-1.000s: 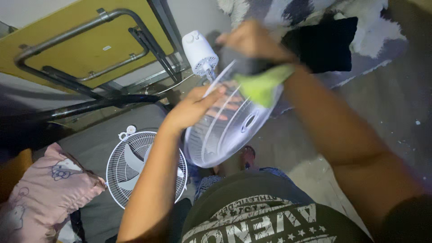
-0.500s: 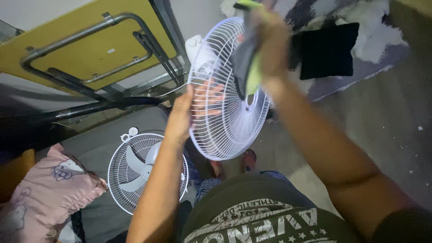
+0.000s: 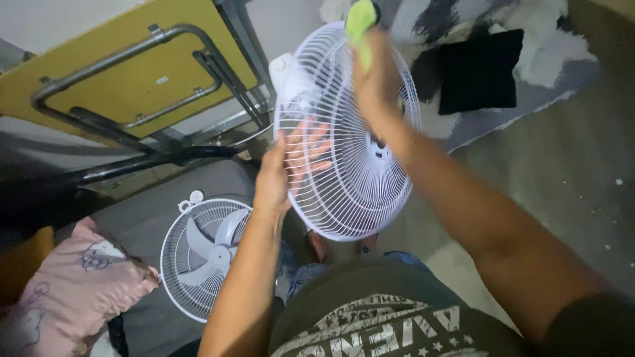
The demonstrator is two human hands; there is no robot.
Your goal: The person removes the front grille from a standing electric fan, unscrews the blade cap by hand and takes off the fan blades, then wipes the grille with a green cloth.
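Left hand [image 3: 281, 168] props the white fan grille [image 3: 344, 142] upright from behind, fingers spread flat; right hand [image 3: 374, 82] has its grip closed on a green cloth [image 3: 360, 20] at the grille's top rim, lower wires look unwiped. Fan body [image 3: 205, 254] lies below on the grey mat [image 3: 142, 221], folded table [image 3: 126, 66] behind, nothing blocking

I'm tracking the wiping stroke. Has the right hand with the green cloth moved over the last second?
Yes. The right hand with the green cloth has moved up the fan guard, away from the person's body, toward the dark cushion.
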